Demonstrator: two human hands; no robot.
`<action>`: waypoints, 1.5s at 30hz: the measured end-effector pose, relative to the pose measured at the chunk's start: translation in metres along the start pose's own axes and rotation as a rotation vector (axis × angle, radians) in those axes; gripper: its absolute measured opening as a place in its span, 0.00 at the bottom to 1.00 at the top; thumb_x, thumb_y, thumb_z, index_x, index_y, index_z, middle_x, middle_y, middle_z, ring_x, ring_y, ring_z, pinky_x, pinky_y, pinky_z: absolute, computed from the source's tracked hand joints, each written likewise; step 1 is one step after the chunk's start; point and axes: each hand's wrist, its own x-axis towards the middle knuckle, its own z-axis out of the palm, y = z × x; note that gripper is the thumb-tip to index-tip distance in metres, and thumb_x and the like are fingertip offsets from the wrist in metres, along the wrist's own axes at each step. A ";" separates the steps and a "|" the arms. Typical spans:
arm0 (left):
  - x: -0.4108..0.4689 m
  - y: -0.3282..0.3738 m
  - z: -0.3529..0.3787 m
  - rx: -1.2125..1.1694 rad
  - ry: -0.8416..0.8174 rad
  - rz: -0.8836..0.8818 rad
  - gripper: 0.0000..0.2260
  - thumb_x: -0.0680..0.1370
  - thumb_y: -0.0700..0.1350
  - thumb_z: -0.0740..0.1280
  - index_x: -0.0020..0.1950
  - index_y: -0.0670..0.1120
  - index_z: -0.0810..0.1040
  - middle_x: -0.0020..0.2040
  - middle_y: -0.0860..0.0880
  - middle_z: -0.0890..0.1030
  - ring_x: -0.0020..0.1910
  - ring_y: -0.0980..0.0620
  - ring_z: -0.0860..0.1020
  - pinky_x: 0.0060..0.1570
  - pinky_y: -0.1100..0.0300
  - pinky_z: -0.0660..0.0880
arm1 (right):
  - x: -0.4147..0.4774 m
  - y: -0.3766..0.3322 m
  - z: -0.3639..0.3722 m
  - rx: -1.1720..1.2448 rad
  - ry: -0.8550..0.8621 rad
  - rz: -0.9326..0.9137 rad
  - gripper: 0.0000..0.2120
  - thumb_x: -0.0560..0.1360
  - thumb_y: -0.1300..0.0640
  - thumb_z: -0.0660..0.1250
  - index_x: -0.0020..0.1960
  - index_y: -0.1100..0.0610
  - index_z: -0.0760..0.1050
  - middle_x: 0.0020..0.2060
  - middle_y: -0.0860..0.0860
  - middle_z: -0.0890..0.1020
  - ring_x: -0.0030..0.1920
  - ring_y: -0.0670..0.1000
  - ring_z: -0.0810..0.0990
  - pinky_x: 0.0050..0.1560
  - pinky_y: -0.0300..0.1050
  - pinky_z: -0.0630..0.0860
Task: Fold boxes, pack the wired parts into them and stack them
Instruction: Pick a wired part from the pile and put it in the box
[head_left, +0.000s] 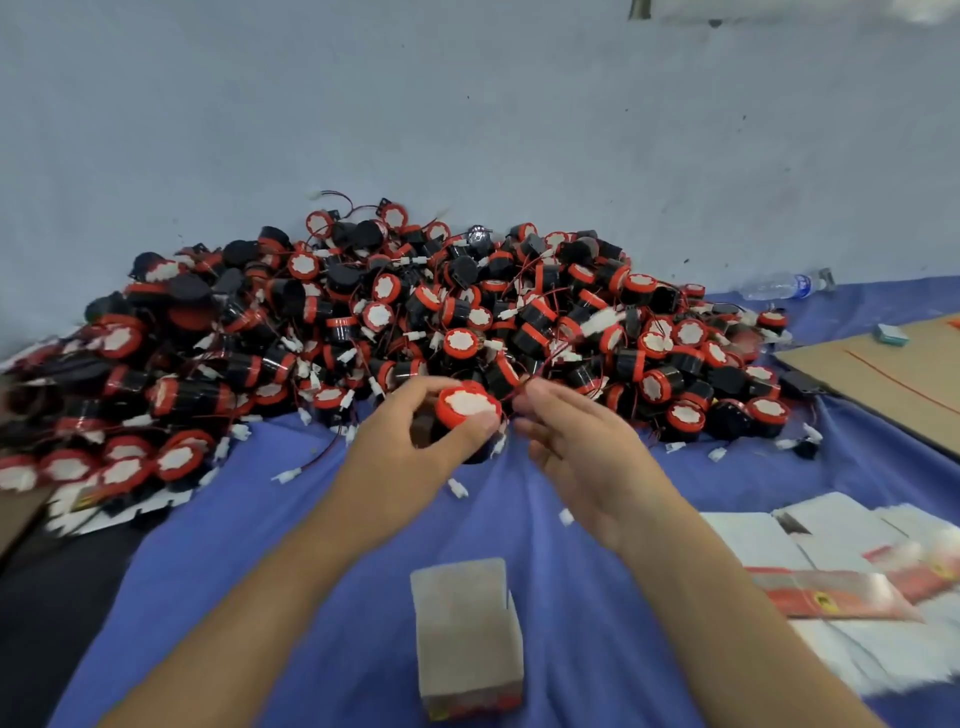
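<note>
My left hand (410, 441) grips one wired part (467, 408), a black cylinder with a red rim and a white centre, just in front of the pile. My right hand (576, 441) is beside it, its fingers pinching the part's thin red wire (519, 392). A large pile of the same wired parts (395, 322) spreads across the blue cloth against the wall. A folded white box (465, 634) stands open-topped on the cloth, below and between my forearms.
Flat white box blanks with red print (852, 571) lie at the right. A brown cardboard sheet (883, 374) sits at the far right, a plastic water bottle (784, 286) behind it. More flat blanks (104, 506) lie at the left, under the pile's edge.
</note>
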 end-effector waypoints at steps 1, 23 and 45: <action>-0.010 0.006 -0.002 -0.040 -0.027 -0.004 0.19 0.72 0.65 0.72 0.60 0.62 0.75 0.53 0.60 0.82 0.53 0.60 0.81 0.48 0.67 0.78 | -0.007 -0.006 0.002 -0.002 -0.025 -0.046 0.10 0.79 0.55 0.69 0.58 0.58 0.82 0.41 0.47 0.85 0.42 0.46 0.82 0.45 0.37 0.79; -0.130 -0.033 0.004 0.829 -0.277 0.287 0.13 0.84 0.49 0.57 0.65 0.50 0.76 0.69 0.53 0.71 0.46 0.44 0.75 0.47 0.53 0.73 | -0.076 0.054 -0.013 -1.289 -0.292 -0.303 0.09 0.80 0.52 0.66 0.45 0.56 0.74 0.31 0.51 0.79 0.32 0.51 0.74 0.34 0.50 0.71; -0.178 -0.055 0.050 0.988 -0.070 0.162 0.22 0.66 0.43 0.75 0.57 0.60 0.76 0.59 0.55 0.77 0.62 0.42 0.73 0.52 0.46 0.68 | -0.089 0.081 0.024 -1.470 -0.207 -0.312 0.15 0.73 0.65 0.60 0.36 0.51 0.57 0.37 0.53 0.71 0.35 0.56 0.67 0.29 0.46 0.62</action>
